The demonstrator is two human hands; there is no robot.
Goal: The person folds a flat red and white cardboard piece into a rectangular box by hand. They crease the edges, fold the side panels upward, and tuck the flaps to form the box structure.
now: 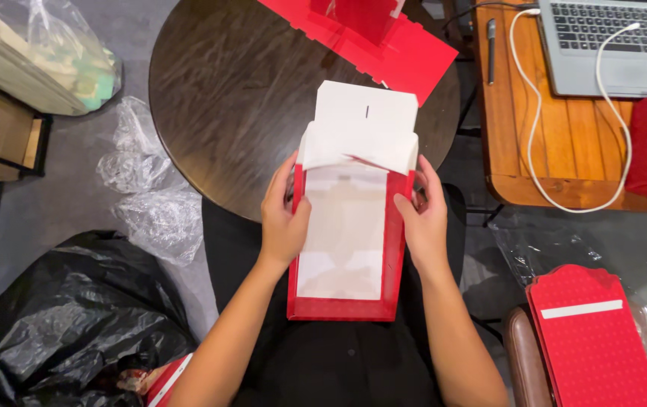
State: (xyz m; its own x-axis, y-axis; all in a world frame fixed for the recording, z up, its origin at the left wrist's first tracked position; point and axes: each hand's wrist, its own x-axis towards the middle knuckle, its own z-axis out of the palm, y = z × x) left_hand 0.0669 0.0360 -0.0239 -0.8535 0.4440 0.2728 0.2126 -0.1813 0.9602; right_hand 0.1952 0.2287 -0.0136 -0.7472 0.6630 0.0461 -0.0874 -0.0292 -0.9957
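I hold a flat red cardboard box (346,241) with a white inside over my lap, its top flaps white and folded open toward the round dark table (225,98). My left hand (283,218) grips the box's left side wall, thumb on the inner white face. My right hand (423,218) grips the right side wall, fingers curled around the red edge. The box's upper white flap (366,113) rests over the table's near edge.
Red flat cardboard pieces (383,34) lie at the table's far side. A wooden desk (564,143) at right carries a laptop (610,41), a white cable and a pen. A stack of red die-cut sheets (591,339) sits at lower right. Black bag (67,324) and clear plastic wrap lie left.
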